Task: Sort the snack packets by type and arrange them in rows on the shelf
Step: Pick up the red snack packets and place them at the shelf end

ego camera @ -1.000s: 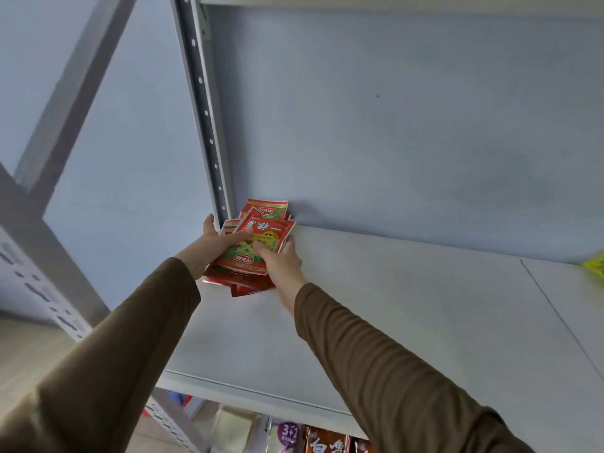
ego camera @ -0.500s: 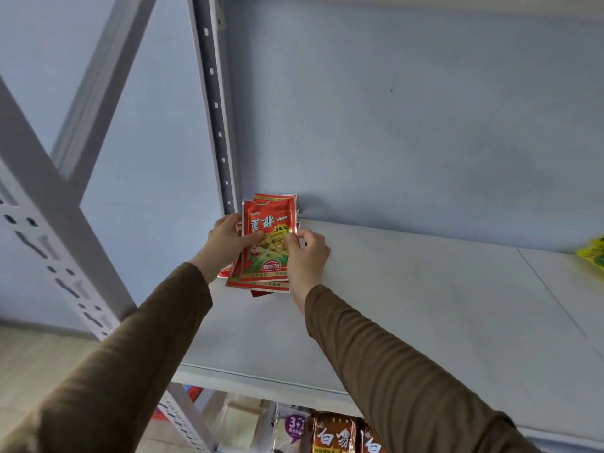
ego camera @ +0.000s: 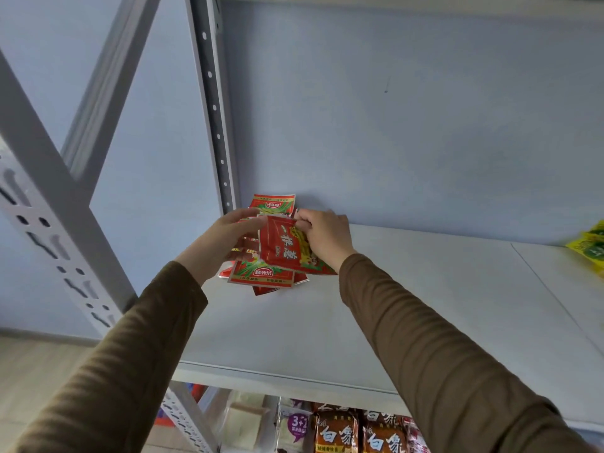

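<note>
A small stack of red snack packets (ego camera: 261,276) lies at the back left corner of the white shelf (ego camera: 408,305), against the blue wall. One red packet (ego camera: 282,245) with white characters is lifted and tilted above the stack. My right hand (ego camera: 327,233) pinches its upper right corner. My left hand (ego camera: 225,240) holds its left edge, thumb on top, fingers partly under it among the packets. Another red packet (ego camera: 273,204) lies behind both hands, nearest the wall.
Yellow-green packets (ego camera: 591,246) sit at the shelf's far right edge. A grey perforated upright (ego camera: 212,103) stands just left of the stack. On the shelf below are orange noodle bags (ego camera: 356,433), a purple-labelled pack (ego camera: 295,426) and a pale bag (ego camera: 243,423).
The top red packet has been lifted off the stack and tilted. Both hands shifted up to its upper edge, the right now pinching its corner. The view moved a little closer.
</note>
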Demonstrator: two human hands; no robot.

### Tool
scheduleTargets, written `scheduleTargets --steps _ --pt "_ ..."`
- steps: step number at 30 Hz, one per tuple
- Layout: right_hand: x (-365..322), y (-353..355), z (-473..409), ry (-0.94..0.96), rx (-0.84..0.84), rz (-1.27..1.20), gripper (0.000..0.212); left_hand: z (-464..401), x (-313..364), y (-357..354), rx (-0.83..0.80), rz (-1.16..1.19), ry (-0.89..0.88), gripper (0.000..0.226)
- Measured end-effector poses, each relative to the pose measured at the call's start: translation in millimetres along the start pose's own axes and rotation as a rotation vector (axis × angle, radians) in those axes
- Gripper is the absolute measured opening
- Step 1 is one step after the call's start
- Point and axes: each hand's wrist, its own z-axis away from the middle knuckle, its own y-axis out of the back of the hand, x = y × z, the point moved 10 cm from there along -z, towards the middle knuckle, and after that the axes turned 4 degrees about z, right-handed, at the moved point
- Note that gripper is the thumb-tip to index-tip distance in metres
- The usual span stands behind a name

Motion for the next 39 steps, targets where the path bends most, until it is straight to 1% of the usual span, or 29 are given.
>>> scheduleTargets --steps 3,4,6,7,8,9,10,12,14,16,18,19,20,21,22,23,24,25,26,27,31,33,34,36,37,39 --pt "-23.8 1.5 1.9 0.147 0.001 0.019 0.02 3.1 -0.1 -4.0 0.006 -0.09 -0.002 0.038" --pt "-29.3 3.8 2.6 0.172 0.027 0.016 0.019 3.1 -1.9 -6.4 0.013 -0.102 0.005 0.036" --pt "-25.8 15.9 5.2 0.129 0.164 -0.025 0.017 5.1 -7.5 -9.5 0.031 -0.08 0.026 0.033" --pt "-17.3 22.2 7.9 0.062 0.239 -0.062 0.027 6.6 -10.5 -7.7 0.054 -0.047 0.03 0.031" --pt "-4.8 26.4 11.7 -0.027 0.295 -0.126 0.045 9.0 -13.2 -4.3 0.084 -0.002 0.028 0.03" --pt "9.0 27.2 15.7 -0.125 0.32 -0.217 0.064 11.5 -15.3 -0.8 0.112 0.039 0.024 0.03" --pt "20.4 23.7 19.9 -0.215 0.317 -0.314 0.077 13.6 -17.8 2.1 0.133 0.069 0.022 0.031" --pt "32.5 3.8 27.8 -0.347 0.228 -0.496 0.091 17.6 -24.0 3.6 0.148 0.104 0.029 0.029" --pt "31.7 -22.8 36.5 -0.415 0.099 -0.647 0.095 21.2 -33.7 2.7 0.143 0.095 0.048 0.024" --pt "20.6 -43.5 44.8 -0.393 -0.009 -0.697 0.094 24.9 -44.7 3.2 0.145 -0.017 0.069 0.024" --pt "7.8 -56.5 52.1 -0.327 -0.067 -0.635 0.09 26.8 -48.4 6.5 0.172 -0.259 0.024 0.027" --pt "3.2 -60.8 55.1 -0.3 -0.082 -0.6 0.088 26.8 -46.8 10.1 0.215 -0.412 -0.018 0.031" --pt "1.1 -64.7 57.1 -0.282 -0.088 -0.574 0.086 27.0 -43.0 15.4 0.282 -0.567 -0.056 0.037" --pt "1.3 -67.5 58.5 -0.275 -0.085 -0.558 0.084 25.5 -39.7 20.3 0.357 -0.698 -0.084 0.049" --pt "3.0 -69.1 59.9 -0.282 -0.075 -0.555 0.082 23.6 -37.7 22.2 0.397 -0.755 -0.092 0.064" --pt "5.0 -70.3 61.6 -0.301 -0.067 -0.572 0.08 18.5 -40.6 21.1 0.379 -0.701 -0.066 0.076" --pt "5.9 -72.6 63.1 -0.325 -0.066 -0.606 0.077 13.6 -44.9 14.9 0.319 -0.545 -0.04 0.08" --pt "2.7 -75.1 64.7 -0.337 -0.072 -0.643 0.072 8.9 -50.6 5.9 0.244 -0.372 -0.016 0.076" --pt "-3.9 -77.7 65.8 -0.336 -0.08 -0.671 0.067 5.0 -55.0 -1.6 0.191 -0.256 -0.004 0.069" --pt "-12.3 -80.1 66.8 -0.328 -0.084 -0.691 0.063 3.1 -56.6 -4.1 0.176 -0.231 -0.009 0.064" --pt "-42.2 -85.6 63.8 -0.326 -0.111 -0.797 0.061 1.0 -53.6 10.8 0.213 -0.201 -0.014 0.054" --pt "-42.4 -83.8 61.7 -0.332 -0.112 -0.824 0.062 -1.6 -47.7 16.8 0.22 -0.219 -0.017 0.055" --pt "-38.9 -82.3 62.6 -0.334 -0.104 -0.819 0.062 -2.0 -46.3 16.9 0.219 -0.231 -0.015 0.063" --pt "-29.5 -81.5 67.9 -0.348 -0.093 -0.807 0.059 0.0 -48.9 16.7 0.22 -0.26 0.012 0.09" --pt "-25.8 -81.7 70.5 -0.356 -0.092 -0.807 0.057 2.0 -50.4 19.1 0.239 -0.286 0.027 0.098" --pt "-21.7 -80.1 71.7 -0.364 -0.101 -0.796 0.064 6.2 -44.4 29.0 0.315 -0.391 0.012 0.104"
